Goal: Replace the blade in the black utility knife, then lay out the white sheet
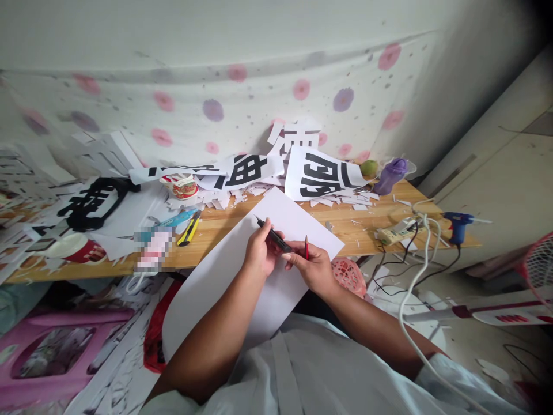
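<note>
My left hand grips a black pen-like tool whose narrow tip points up and to the left; its exact kind is not clear. My right hand pinches the near end of that same tool with thumb and finger. A red pencil is also tucked between the right hand's fingers, point upward. Beneath both hands lies a large white sheet, partly on the table and partly hanging over its edge towards my lap.
On the wooden table lie a yellow utility knife, paper scraps, printed character sheets, a paper cup and a red mug. At right are a power strip, a blue glue gun and a loose white cable.
</note>
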Demonstrator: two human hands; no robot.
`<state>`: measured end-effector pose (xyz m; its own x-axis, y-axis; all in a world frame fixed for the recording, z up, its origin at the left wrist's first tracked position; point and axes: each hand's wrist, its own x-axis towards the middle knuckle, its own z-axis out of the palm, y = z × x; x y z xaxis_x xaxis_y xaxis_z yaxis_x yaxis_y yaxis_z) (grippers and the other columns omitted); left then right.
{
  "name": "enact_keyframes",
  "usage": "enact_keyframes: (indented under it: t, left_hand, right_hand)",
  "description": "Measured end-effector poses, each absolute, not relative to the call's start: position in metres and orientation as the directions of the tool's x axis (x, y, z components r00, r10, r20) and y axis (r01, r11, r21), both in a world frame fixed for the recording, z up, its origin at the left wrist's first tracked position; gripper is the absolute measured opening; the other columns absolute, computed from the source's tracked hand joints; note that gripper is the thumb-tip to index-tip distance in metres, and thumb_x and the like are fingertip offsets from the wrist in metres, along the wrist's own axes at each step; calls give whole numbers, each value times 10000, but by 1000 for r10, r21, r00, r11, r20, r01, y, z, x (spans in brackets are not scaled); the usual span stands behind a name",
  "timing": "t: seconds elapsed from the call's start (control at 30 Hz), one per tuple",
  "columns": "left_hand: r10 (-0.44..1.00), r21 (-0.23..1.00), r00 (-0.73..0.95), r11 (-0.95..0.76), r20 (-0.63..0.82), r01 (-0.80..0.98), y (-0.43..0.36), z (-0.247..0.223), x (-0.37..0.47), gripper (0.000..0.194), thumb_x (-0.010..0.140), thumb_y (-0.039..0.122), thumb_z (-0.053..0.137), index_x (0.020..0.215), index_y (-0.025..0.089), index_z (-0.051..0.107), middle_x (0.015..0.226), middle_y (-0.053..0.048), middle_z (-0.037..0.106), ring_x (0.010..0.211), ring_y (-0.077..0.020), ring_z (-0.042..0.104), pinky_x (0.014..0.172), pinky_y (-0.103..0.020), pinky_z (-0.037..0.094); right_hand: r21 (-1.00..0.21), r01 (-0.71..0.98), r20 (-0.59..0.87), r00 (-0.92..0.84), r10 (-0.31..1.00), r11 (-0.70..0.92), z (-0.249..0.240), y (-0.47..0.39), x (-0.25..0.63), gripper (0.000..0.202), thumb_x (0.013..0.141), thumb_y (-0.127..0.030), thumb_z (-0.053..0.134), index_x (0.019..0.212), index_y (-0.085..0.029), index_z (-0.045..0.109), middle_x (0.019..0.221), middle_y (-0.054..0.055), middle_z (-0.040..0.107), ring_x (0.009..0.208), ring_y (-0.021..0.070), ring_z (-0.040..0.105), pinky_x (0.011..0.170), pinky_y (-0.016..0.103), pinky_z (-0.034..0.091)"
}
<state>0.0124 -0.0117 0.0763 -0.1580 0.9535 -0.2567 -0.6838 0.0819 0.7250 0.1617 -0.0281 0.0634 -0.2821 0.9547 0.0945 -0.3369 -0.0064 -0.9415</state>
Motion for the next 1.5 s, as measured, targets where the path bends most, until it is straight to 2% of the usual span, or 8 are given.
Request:
enact_keyframes:
  t: [0.1, 0.23, 0.47, 0.67, 0.9, 1.07, 1.33, 1.5]
  left_hand:
    - [961, 721, -114, 106, -250, -685, -14, 75, 13, 512, 741, 561, 956, 878, 197, 623, 757, -29, 729, 493, -164, 633, 425, -271, 457]
    - [950, 775, -221, 33, -220, -631, -13, 72, 17, 545, 742, 583, 957, 779, 178, 595, 643, -5, 656, 455, -122, 571, 420, -242, 401]
    - [923, 814, -327, -25, -205, -580, -14, 73, 21, 558, 691, 540, 1001, 804, 193, 579, 588, 55, 572, 439, -94, 529, 415, -220, 370]
    - [913, 841, -347, -10, -213, -541, -15, 76, 24, 546, 676, 501, 1009, 816, 200, 575, 590, 61, 562, 428, -91, 508, 405, -224, 349]
    - [942, 824, -267, 15, -201, -566, -18, 75, 20, 468, 737, 485, 974, 826, 167, 642, 683, -14, 688, 501, -118, 586, 469, -247, 415]
    - [982, 774, -139, 9, -126, -634, -23, 80, 10, 479, 774, 459, 963, 1039, 158, 702, 895, -101, 793, 716, -209, 738, 654, -320, 569]
    - [986, 788, -148, -147, 72, -597, -29, 78, 1, 380, 898, 390, 881, 1149, 186, 682, 1000, -85, 776, 979, -231, 751, 807, -335, 576]
    - [976, 821, -156, -211, 150, -531, -31, 79, -2, 370, 917, 402, 860, 1159, 192, 675, 1020, -91, 774, 1013, -245, 752, 813, -339, 571]
  right_hand:
    - [-932, -362, 97, -296, 950, -18, 67, -27, 162, 341, 734, -425, 981, 966, -220, 839, 752, 9, 759, 575, 167, 666, 628, 336, 571]
    - [-914, -396, 53, -328, 943, -86, 70, -26, 163, 376, 722, -446, 982, 939, -213, 781, 751, 1, 736, 547, 156, 649, 569, 311, 541]
    - [-882, -429, -25, -369, 929, -194, 65, -24, 168, 467, 691, -434, 994, 970, -218, 688, 713, -45, 659, 493, 118, 581, 472, 255, 438]
    - [-882, -430, -15, -380, 925, -191, 56, -21, 172, 471, 681, -395, 1000, 958, -227, 658, 664, -78, 596, 452, 79, 473, 422, 225, 338]
    - [-923, -374, 55, -356, 933, -88, 61, -25, 171, 426, 689, -403, 1006, 915, -226, 692, 702, -45, 628, 534, 111, 541, 488, 257, 469]
    - [-919, -394, 121, -318, 940, -15, 63, -25, 170, 418, 727, -385, 989, 1005, -241, 712, 805, -26, 688, 554, 134, 636, 534, 291, 552]
    - [-861, -502, 136, -368, 920, -74, 50, -23, 171, 486, 748, -312, 987, 1133, -235, 701, 947, -4, 750, 657, 150, 740, 669, 308, 634]
    - [-858, -492, 76, -401, 913, -145, 52, -25, 173, 480, 734, -304, 988, 1128, -219, 728, 930, 1, 757, 666, 170, 755, 709, 327, 629]
